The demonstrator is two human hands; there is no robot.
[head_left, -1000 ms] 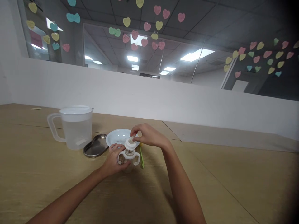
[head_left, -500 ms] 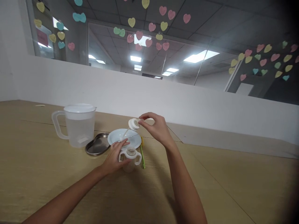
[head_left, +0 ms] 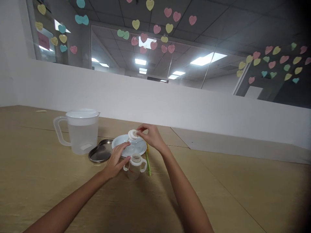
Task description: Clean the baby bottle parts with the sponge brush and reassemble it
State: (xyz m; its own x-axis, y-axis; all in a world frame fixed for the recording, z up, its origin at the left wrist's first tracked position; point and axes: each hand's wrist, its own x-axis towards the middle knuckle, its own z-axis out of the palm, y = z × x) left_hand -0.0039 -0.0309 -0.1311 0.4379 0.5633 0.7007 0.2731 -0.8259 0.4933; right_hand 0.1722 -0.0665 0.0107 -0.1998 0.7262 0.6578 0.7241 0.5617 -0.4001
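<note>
Between the thumb and fingers of my right hand (head_left: 152, 137) is a baby bottle top (head_left: 132, 134), a clear nipple in a white collar, tipped sideways above the bowl. A thin straw hangs from its underside. My left hand (head_left: 117, 160) is open, thumb and fingers apart, with fingertips just below the top. Its thumb is beside the neck of the baby bottle (head_left: 134, 166); I cannot tell whether they touch. The clear bottle stands upright and uncapped, with two white handles. Behind it sits a pale blue bowl (head_left: 134, 149).
A clear measuring jug (head_left: 82, 134) holding liquid stands at the left. A kidney-shaped metal tray (head_left: 100, 153) lies between it and the bowl. Right of the bottle is a green-handled brush (head_left: 148, 165), its yellow end by the bowl. A white wall (head_left: 155, 100) rises behind the table.
My right hand has brought the bottle top left and slightly down, closer to my left hand. My left hand has drawn back left from the bottle, its thumb no longer across the front.
</note>
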